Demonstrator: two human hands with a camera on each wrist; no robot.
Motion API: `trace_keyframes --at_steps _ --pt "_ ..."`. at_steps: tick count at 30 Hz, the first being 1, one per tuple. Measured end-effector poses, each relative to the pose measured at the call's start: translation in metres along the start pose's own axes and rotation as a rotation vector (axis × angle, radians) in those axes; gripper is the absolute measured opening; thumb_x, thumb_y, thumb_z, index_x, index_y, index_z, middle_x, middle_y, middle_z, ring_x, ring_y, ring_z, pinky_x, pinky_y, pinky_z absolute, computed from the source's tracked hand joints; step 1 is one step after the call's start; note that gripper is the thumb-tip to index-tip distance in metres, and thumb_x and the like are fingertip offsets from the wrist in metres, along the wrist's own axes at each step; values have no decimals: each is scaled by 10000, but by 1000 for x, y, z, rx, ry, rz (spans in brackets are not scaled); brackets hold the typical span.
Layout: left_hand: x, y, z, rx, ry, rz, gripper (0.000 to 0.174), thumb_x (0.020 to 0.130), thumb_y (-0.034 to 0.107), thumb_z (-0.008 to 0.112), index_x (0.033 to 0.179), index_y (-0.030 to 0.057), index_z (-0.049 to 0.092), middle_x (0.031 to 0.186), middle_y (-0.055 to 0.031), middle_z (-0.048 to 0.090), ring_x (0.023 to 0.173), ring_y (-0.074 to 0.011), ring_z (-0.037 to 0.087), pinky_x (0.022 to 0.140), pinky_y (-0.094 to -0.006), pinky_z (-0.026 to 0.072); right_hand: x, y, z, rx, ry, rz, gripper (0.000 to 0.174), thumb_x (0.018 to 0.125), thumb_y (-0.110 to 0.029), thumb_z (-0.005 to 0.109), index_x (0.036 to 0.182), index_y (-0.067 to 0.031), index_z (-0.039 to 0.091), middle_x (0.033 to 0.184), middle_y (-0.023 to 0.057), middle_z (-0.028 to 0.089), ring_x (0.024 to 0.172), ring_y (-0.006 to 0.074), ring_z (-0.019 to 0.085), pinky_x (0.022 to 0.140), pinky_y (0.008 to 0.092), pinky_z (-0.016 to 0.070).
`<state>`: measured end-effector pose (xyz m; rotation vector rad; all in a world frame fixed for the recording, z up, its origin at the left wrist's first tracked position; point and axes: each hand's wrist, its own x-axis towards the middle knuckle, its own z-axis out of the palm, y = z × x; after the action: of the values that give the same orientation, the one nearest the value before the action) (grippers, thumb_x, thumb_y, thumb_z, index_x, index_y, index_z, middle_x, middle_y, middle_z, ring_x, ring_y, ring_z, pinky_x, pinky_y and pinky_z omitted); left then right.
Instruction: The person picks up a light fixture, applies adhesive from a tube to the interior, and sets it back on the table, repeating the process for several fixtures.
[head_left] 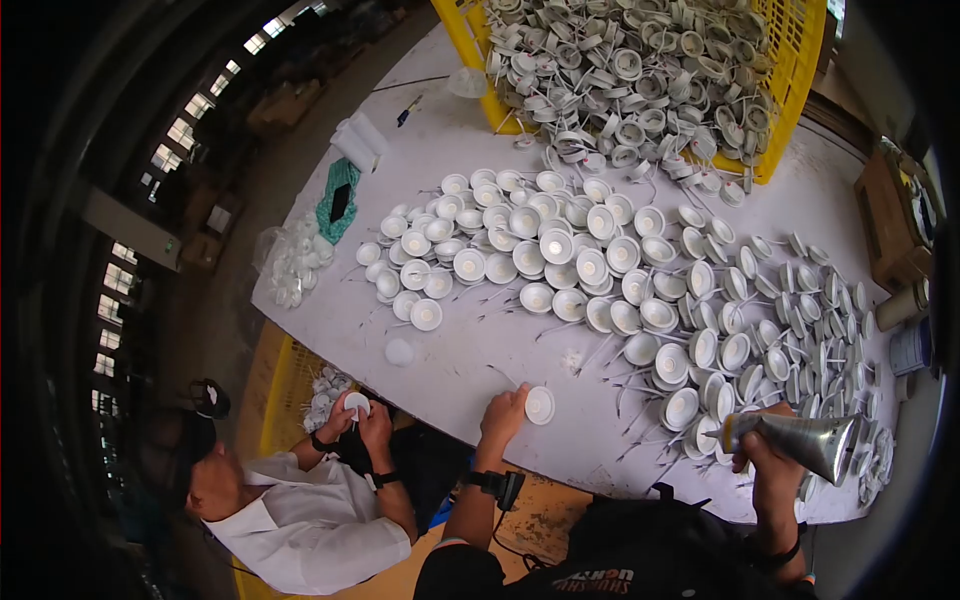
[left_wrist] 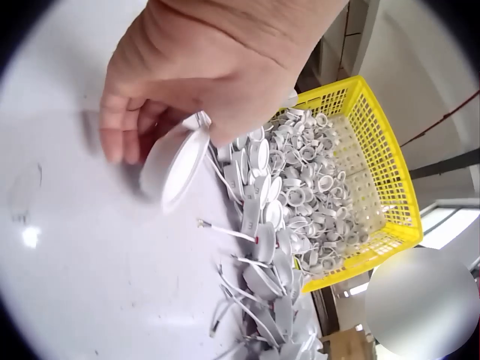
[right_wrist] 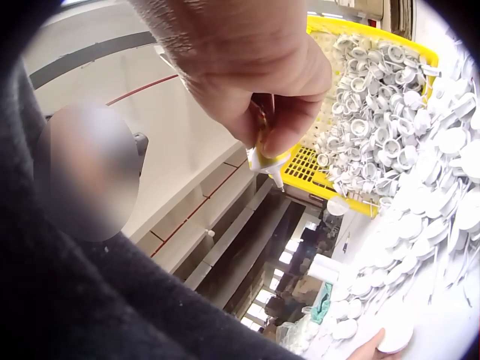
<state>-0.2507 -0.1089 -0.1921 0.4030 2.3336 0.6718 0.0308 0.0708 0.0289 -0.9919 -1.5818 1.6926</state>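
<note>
A large workroom stretches off into the dark at the left of the head view, with a line of bright windows [head_left: 180, 132] along its far side. In front of the wearer is a pale table [head_left: 470, 352], its top spread with a long, thick band of round white lamps [head_left: 600, 270] whose short wires trail outward. At the far edge, a yellow basket [head_left: 800, 95] lies tipped toward the table, packed with pale rings and wires, some spilling over its lip.

The left hand [head_left: 505, 413] pinches a single white lamp [head_left: 540, 405] at its edge near the front of the table, apart from the others, its round face turned up to the head camera; the left wrist view shows it tilted. Whether it touches the table I cannot tell. The right hand [head_left: 772, 468] grips a silver tube [head_left: 818, 447] by its yellow-banded end, above the right-hand lamps, with the nozzle pointing toward the left.

Beside the wearer sits another person [head_left: 300, 510] in a white shirt and dark cap, holding a small white disc [head_left: 356, 402] in both hands. Farther along the table are a green cloth [head_left: 328, 205], white rolls [head_left: 360, 140] and a pen [head_left: 408, 111].
</note>
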Motion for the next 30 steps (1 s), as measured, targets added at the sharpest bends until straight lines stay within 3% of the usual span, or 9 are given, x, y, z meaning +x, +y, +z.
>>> trace_keyframes --at_steps 2,4,8,13,17,20,22,26,30 --pt "17 -1 -25 15 260 -48 458 784 414 452 816 -32 546 845 -169 558 785 -264 538 690 -352 414 6 1 4 -21 -27 18 187 714 -122 563 805 0 454 664 62 482 462 112 462 387 209 375" --pt "63 -28 -39 -401 477 -13 398 772 372 498 865 -13 533 835 -131 549 753 -233 538 633 -340 431 11 4 11 19 22 52 195 713 -126 565 811 -1 452 665 63 483 462 112 461 385 210 375" --pt "128 -43 -79 -1145 640 -291 358 753 306 550 961 24 477 857 -50 494 700 -160 507 515 -288 439 23 2 20 32 48 97 236 703 -95 560 848 25 418 624 98 491 455 126 460 439 214 393" --pt "172 -50 -99 -1141 740 -378 324 694 320 612 759 32 479 643 -56 467 511 -149 456 435 -277 410 31 1 22 -14 95 145 205 693 -61 548 834 29 429 631 102 500 468 124 481 441 216 406" --pt "185 -60 -99 -1012 701 -426 303 682 272 615 806 25 491 657 -45 449 517 -123 418 456 -274 408 31 2 22 -81 110 130 171 670 -29 504 821 4 430 633 73 468 464 124 469 392 211 381" --pt "163 -49 -94 -1031 564 -458 255 650 200 566 817 24 489 677 -82 474 567 -164 465 454 -268 410 29 1 20 -87 109 129 178 677 -35 508 833 3 431 646 71 465 470 125 473 392 213 386" --pt "134 -27 -89 -1123 318 -387 332 635 194 549 903 9 481 708 -77 480 616 -185 489 513 -285 432 25 0 16 -28 104 108 222 693 -68 553 854 39 442 649 107 507 472 131 494 437 222 422" --pt "60 31 -73 -1344 -80 -108 362 690 169 468 1007 -2 437 850 -144 538 703 -233 546 566 -308 455 12 2 1 69 75 58 272 706 -154 601 874 10 462 698 61 452 484 133 483 379 217 397" --pt "-38 105 -45 -1258 -421 139 473 705 143 416 1152 6 346 1016 -211 496 758 -254 548 589 -318 447 -6 -5 -17 192 58 63 313 706 -200 625 869 21 474 773 76 442 537 155 508 379 229 419"
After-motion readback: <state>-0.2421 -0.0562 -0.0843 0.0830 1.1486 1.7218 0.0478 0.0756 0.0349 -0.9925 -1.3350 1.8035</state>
